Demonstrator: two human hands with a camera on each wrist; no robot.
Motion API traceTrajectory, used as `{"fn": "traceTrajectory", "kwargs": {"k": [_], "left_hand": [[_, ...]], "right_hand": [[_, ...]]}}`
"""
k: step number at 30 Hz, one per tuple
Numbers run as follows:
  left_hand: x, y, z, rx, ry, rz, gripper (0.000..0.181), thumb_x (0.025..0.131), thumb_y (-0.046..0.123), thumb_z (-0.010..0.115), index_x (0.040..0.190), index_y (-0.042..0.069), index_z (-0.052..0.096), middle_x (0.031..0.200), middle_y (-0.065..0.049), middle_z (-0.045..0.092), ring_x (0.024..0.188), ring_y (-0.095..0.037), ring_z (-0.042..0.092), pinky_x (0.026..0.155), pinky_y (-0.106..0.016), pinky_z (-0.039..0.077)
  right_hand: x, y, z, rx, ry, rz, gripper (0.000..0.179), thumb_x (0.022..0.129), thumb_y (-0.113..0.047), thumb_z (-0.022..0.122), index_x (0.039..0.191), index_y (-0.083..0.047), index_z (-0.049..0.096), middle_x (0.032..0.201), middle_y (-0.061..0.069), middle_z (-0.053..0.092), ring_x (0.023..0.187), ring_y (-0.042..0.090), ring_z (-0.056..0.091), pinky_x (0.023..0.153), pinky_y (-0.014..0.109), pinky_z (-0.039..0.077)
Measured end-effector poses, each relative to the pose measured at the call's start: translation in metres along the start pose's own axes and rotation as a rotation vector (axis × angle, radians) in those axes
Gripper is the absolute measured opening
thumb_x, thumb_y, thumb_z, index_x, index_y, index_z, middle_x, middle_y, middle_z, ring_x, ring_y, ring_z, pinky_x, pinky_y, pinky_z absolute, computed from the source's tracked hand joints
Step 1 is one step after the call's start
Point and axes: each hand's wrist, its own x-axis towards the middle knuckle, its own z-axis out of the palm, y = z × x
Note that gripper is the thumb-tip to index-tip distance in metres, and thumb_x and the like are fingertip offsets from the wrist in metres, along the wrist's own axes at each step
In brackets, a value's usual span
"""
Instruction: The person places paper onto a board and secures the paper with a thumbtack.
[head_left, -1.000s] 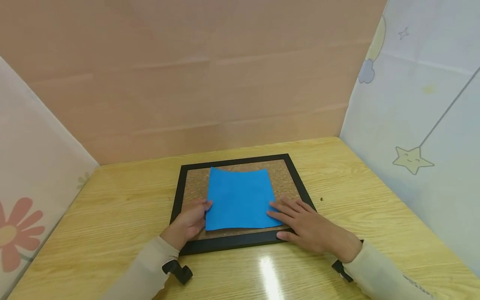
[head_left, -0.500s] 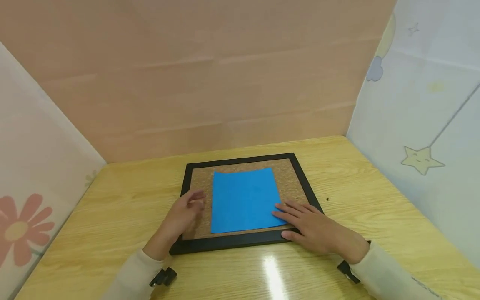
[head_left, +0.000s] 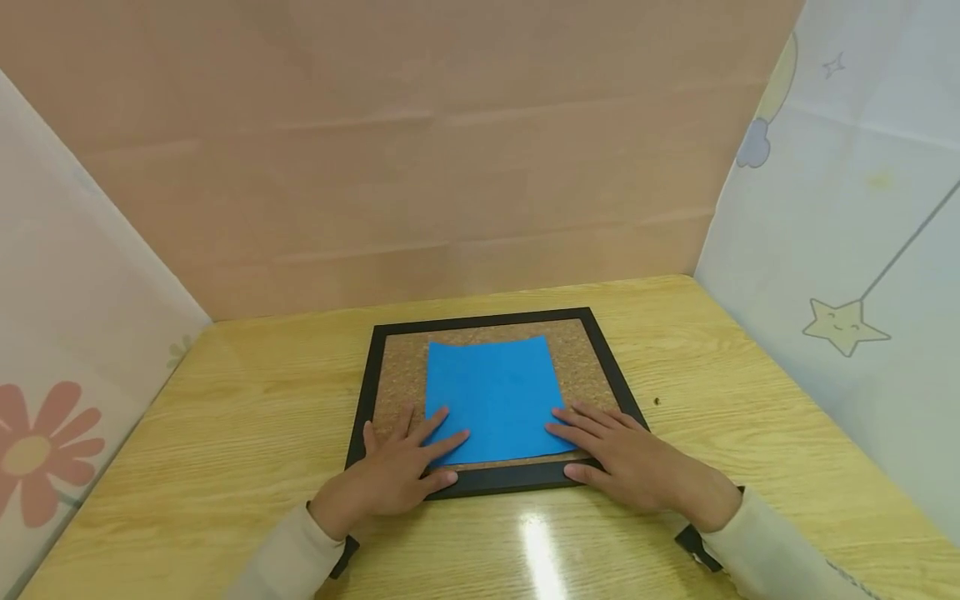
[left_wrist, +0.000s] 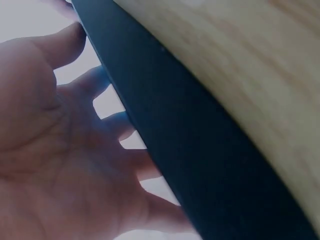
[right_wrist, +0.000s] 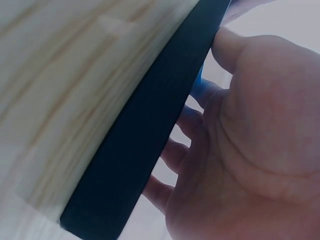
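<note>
A blue sheet (head_left: 495, 392) lies on a cork board (head_left: 585, 358) with a black frame (head_left: 510, 478). Over the sheet's lower left corner my left hand (head_left: 393, 475) is spread, two fingers on the blue and the thumb on the frame's near bar. My right hand (head_left: 637, 462) rests at the lower right corner, fingertips on the sheet's edge and thumb on the same bar. Both wrist views look from below at a palm, the left palm (left_wrist: 65, 150) and the right palm (right_wrist: 250, 140), beside the dark frame side; the fingertips are hidden behind it.
The board lies on a wood-grain table (head_left: 262, 400). A small dark speck (head_left: 657, 402) sits right of the frame. Behind stands a plain tan backdrop (head_left: 450, 167), with a flower-printed panel (head_left: 105, 250) at left and a star-printed panel (head_left: 840, 208) at right.
My left hand let go of the sheet's left edge, lifted away, then came down spread on its lower left corner. The sheet now lies flatter. My right hand stays at the lower right.
</note>
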Motion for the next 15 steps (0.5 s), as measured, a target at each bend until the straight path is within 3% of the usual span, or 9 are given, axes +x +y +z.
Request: {"fn": "traceTrajectory", "kwargs": {"k": [10,15], "left_hand": [[0.002,-0.004,0.001,-0.021,-0.022,0.028,0.055,0.101,0.048,0.051,0.153,0.034,0.039,0.168,-0.005,0.017,0.152,-0.051,0.0,0.102,-0.086,-0.005],[0.0,-0.005,0.0,-0.029,-0.021,0.023,0.055,0.101,0.048,0.052,0.153,0.035,0.039,0.168,-0.005,0.017,0.152,-0.05,-0.001,0.102,-0.086,-0.006]], "right_hand": [[-0.001,0.004,-0.002,0.04,-0.019,-0.003,0.057,0.105,-0.049,0.043,0.156,-0.024,0.036,0.163,0.004,0.033,0.15,0.037,0.029,0.112,0.066,0.029],[0.001,0.023,-0.013,0.145,0.072,0.033,0.056,0.103,-0.043,0.052,0.152,-0.017,0.043,0.157,0.013,0.041,0.144,0.041,0.039,0.108,0.064,0.037]]}}
